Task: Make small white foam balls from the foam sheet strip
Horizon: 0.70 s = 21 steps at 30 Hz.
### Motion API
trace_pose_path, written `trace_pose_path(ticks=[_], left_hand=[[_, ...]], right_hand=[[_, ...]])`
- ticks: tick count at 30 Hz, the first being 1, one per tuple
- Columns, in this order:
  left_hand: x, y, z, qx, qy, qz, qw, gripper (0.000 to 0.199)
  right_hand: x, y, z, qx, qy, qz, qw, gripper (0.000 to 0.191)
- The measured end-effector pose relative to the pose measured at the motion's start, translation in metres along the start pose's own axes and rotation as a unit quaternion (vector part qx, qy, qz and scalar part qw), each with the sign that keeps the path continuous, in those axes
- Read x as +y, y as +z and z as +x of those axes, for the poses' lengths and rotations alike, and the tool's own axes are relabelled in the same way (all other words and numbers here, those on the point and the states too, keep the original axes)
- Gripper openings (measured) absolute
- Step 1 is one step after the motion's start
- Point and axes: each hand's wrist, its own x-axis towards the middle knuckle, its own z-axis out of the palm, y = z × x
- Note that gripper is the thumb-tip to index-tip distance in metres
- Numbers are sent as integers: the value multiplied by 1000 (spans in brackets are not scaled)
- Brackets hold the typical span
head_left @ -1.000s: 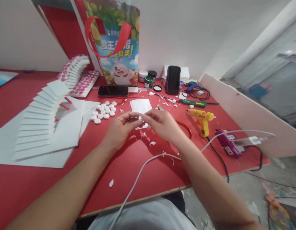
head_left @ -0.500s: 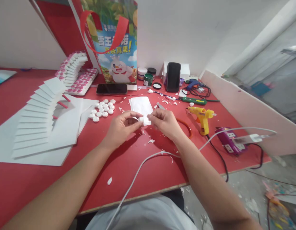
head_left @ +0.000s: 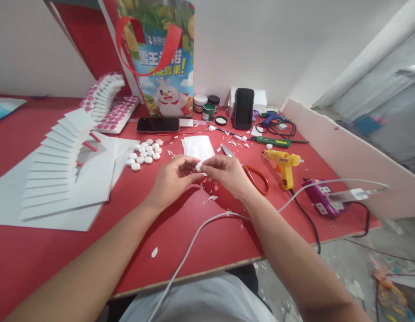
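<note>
two hands (head_left: 170, 182) (head_left: 230, 178) pinch white piece (head_left: 198, 167), well inside table edge (head_left: 207, 273)

Watching remotely, I log: red counter (head_left: 173, 241) under left grip (head_left: 170, 182) and right grip (head_left: 230, 175). White wall (head_left: 241, 40) beyond both; upright red panel (head_left: 84, 42) far past left grip. Low pale partition (head_left: 348, 152) to right grip's right. Below that, grey floor (head_left: 355, 264), scrap-strewn. Light soft, pale; shadows faint below grips.
</note>
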Motion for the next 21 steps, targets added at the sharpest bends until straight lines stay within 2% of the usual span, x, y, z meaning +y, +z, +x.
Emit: trace_pose_path(ticks=[3, 5, 12, 16, 21], left_hand=[[1, 0, 0, 2, -71, -72, 995, 34], [2, 0, 1, 17, -86, -86, 992, 32], [-3, -4, 3, 15, -101, -139, 985, 32], [-1, -5, 3, 22, -88, -134, 987, 34], [0, -5, 3, 25, -77, -123, 989, 33]], right_hand=[[0, -2, 0, 1, 5, 24, 1000, 32], [0, -1, -1, 1, 8, 35, 999, 34], [1, -2, 0, -23, 18, 70, 997, 35], [0, -4, 0, -51, 8, 87, 995, 32], [-1, -2, 0, -55, 7, 101, 993, 31]])
